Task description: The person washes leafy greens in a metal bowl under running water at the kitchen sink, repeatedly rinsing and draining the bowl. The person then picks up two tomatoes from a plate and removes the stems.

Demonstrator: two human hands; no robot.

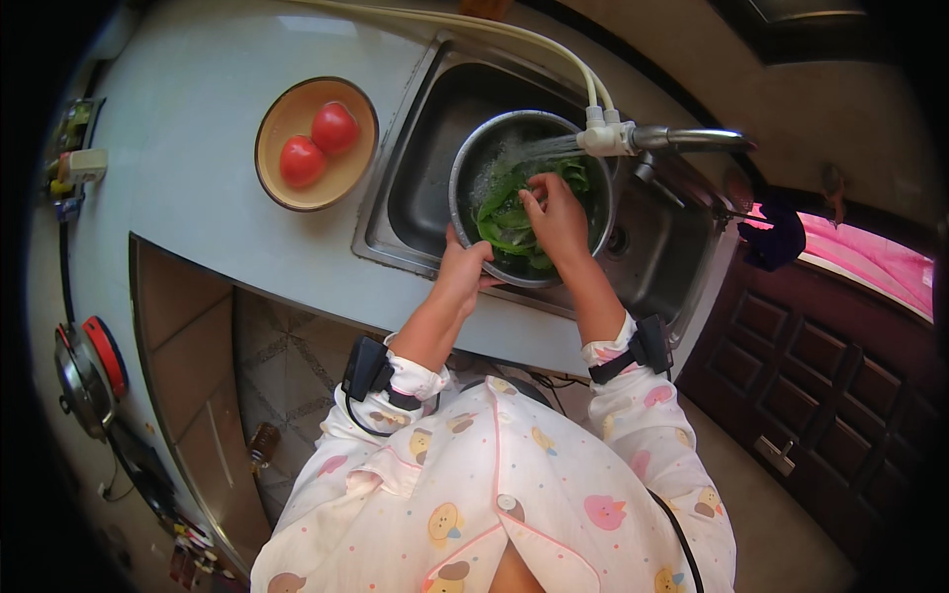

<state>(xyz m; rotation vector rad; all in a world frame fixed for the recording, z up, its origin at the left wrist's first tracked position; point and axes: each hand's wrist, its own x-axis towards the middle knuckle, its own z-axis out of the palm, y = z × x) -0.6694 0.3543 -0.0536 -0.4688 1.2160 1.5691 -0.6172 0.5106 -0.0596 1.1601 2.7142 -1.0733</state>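
A round stainless-steel basin (pixel 457 167) of water and leafy greens (pixel 511 222) is tilted slightly over the double sink. My left hand (pixel 465 263) grips its near-left rim, thumb on top and fingers beneath. Inside the rim, my right hand (pixel 557 219) is among the greens with its fingers curled; whether a leaf is pinched between them is hard to see. Water streams leftward into the basin from the white fitting (pixel 602 137) on the faucet (pixel 686 138).
Left of the sink (pixel 422 148), a tan bowl (pixel 270 122) holds two red tomatoes (pixel 319 148) on the white countertop (pixel 200 141). Two pale hoses (pixel 511 33) run to the faucet fitting. A lidded pan (pixel 81 382) stands far left; a dark panelled door (pixel 771 356) is at right.
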